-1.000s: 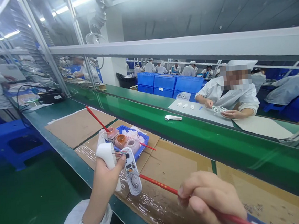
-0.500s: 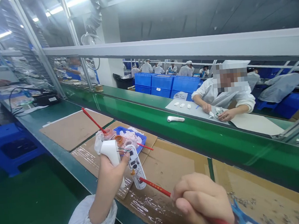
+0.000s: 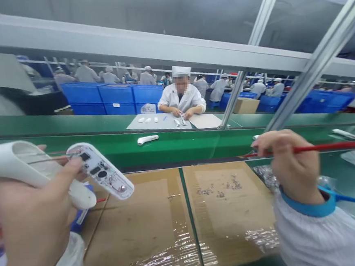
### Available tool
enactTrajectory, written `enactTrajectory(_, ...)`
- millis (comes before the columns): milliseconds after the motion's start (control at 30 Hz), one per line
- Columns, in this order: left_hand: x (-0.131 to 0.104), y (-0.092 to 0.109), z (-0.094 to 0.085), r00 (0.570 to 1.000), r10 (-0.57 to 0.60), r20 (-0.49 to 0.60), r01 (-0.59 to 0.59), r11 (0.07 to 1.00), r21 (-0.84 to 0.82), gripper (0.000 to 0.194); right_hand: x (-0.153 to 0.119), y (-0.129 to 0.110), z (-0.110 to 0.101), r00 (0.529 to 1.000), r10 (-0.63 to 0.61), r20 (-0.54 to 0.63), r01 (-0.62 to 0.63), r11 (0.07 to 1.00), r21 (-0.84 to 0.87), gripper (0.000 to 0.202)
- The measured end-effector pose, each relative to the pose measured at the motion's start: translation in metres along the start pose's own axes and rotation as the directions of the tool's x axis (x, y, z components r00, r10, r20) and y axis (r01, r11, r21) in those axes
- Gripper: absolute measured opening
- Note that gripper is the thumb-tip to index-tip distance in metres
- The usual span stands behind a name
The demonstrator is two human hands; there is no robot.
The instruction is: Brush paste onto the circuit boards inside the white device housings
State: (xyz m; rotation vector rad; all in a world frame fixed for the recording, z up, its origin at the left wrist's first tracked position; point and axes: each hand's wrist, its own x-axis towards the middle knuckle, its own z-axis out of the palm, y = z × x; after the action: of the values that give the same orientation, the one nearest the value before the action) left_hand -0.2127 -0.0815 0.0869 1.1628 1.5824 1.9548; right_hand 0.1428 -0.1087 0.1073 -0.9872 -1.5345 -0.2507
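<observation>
My left hand [image 3: 33, 218] grips an opened white handheld device at the left edge: a rounded white housing [image 3: 9, 162] and its inner half with the circuit board [image 3: 102, 171] facing up, thin wires running between them. My right hand [image 3: 291, 167] is raised at the right and pinches a thin red brush [image 3: 320, 147] held level, tip pointing left, well apart from the device. A blue wrist strap sits at that wrist.
Taped cardboard sheets [image 3: 160, 220] cover the bench, with small bits scattered [image 3: 221, 189] on one. A white device [image 3: 147, 140] lies on the green conveyor [image 3: 197, 146]. A person in white [image 3: 181, 102] works opposite. A slanted metal post [image 3: 310, 65] and blue crates [image 3: 116, 99] stand behind.
The view swung right. My right hand drew the red brush away from the circuit board and lifted it to the right. My left hand raised the opened device closer to the camera.
</observation>
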Motion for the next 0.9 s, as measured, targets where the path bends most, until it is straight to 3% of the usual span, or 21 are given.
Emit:
enactTrajectory(33,0.003,0.003,0.014,0.999,0.022,0.037,-0.02,0.998,-0.066,0.054,-0.001,0.012,-0.005,0.977,0.11,0.18,-0.077,0.981,-0.178,0.037)
enactTrajectory(67,0.006,0.004,0.029,0.997,0.046,0.064,-0.038,0.991,-0.127,0.051,-0.003,0.025,-0.007,0.901,0.262,0.346,-0.128,0.922,-0.364,0.036)
enactTrajectory(100,0.008,0.004,0.044,0.994,0.057,0.098,-0.037,0.98,-0.196,0.049,-0.008,0.038,-0.006,0.771,0.421,0.477,-0.124,0.835,-0.536,0.035)
enactTrajectory(133,0.009,0.003,0.06,0.988,0.048,0.149,-0.005,0.96,-0.28,0.047,-0.013,0.052,-0.004,0.595,0.563,0.573,-0.07,0.747,-0.661,0.032)
enactTrajectory(167,0.01,0.002,0.076,0.977,0.033,0.211,0.046,0.932,-0.359,0.045,-0.02,0.065,0.001,0.51,0.616,0.601,-0.048,0.718,-0.694,0.03)
enactTrajectory(300,0.004,-0.009,0.132,0.912,-0.039,0.407,0.268,0.808,-0.525,0.038,-0.046,0.111,0.024,0.329,0.748,0.576,-0.019,0.615,-0.788,0.019)
enactTrajectory(433,-0.01,-0.031,0.17,0.866,-0.174,0.469,0.44,0.71,-0.55,0.035,-0.062,0.145,0.042,0.198,0.819,0.539,-0.018,0.553,-0.833,0.026)
enactTrajectory(533,-0.016,-0.049,0.185,0.81,-0.297,0.506,0.553,0.672,-0.492,0.032,-0.069,0.161,0.051,0.161,0.823,0.545,-0.052,0.559,-0.828,0.027)
enactTrajectory(633,-0.016,-0.06,0.189,0.759,-0.384,0.526,0.63,0.637,-0.444,0.031,-0.072,0.167,0.055,0.176,0.814,0.554,-0.114,0.576,-0.809,0.026)
enactTrajectory(767,-0.012,-0.068,0.192,0.726,-0.457,0.514,0.683,0.568,-0.46,0.028,-0.062,0.153,0.056,0.258,0.788,0.559,-0.261,0.614,-0.745,0.021)
enactTrajectory(900,-0.012,-0.075,0.199,0.699,-0.508,0.502,0.715,0.5,-0.489,0.024,-0.034,0.117,0.067,0.363,0.714,0.598,-0.451,0.697,-0.558,0.019)
